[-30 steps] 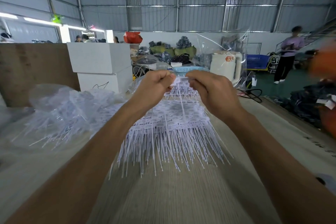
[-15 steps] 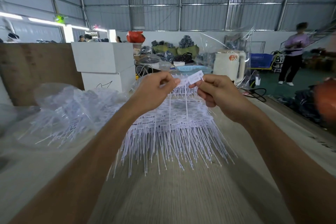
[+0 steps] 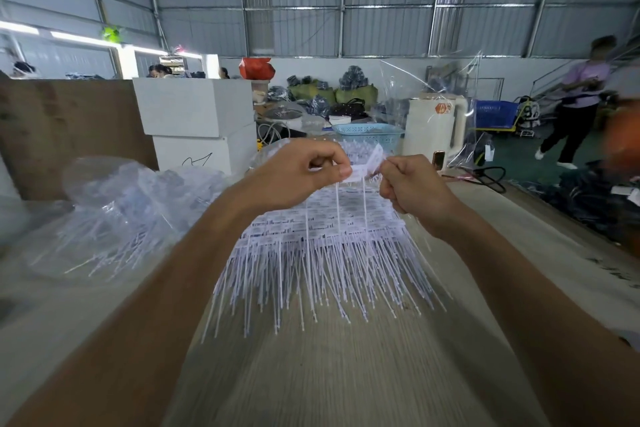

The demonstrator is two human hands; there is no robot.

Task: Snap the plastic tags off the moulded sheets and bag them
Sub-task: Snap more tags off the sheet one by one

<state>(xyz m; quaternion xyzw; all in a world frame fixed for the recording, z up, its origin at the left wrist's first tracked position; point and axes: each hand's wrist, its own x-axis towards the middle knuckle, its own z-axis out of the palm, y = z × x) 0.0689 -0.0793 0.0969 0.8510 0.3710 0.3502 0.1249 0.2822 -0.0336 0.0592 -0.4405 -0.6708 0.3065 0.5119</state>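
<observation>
So here we've got both hands up over the desk (image 3: 346, 374), working the top edge of one moulded sheet (image 3: 349, 180) of tags. Our left hand (image 3: 304, 172) has thumb and fingers curled in a pinch on the sheet's head strip, and our right hand (image 3: 412, 184) is curled tight on the tag (image 3: 375, 158) at the end, which is bent up at an angle, looks like that's the one about to snap off. Makes sense to hold it like that: one hand anchors the strip, the other twists, and the long thin tails just hang down out of the way. We can count roughly three tails dangling from the bit we're holding, hard to be sure with the blur. Right underneath lies a big fanned-out pile of sheets (image 3: 325, 246), flat on the desk with the tails pointing toward us, way too many to count. Off to the left there's one clear plastic bag (image 3: 131, 211) lying on its side with loose tags already in it, near enough to drop the next handful in, we'd guess. Further back: two white boxes (image 3: 197, 125) stacked, one blue basket (image 3: 369, 135), one white jug (image 3: 436, 128) with a clear wrapper over it. One person (image 3: 578, 100) is walking past on the right, well apart from us.
</observation>
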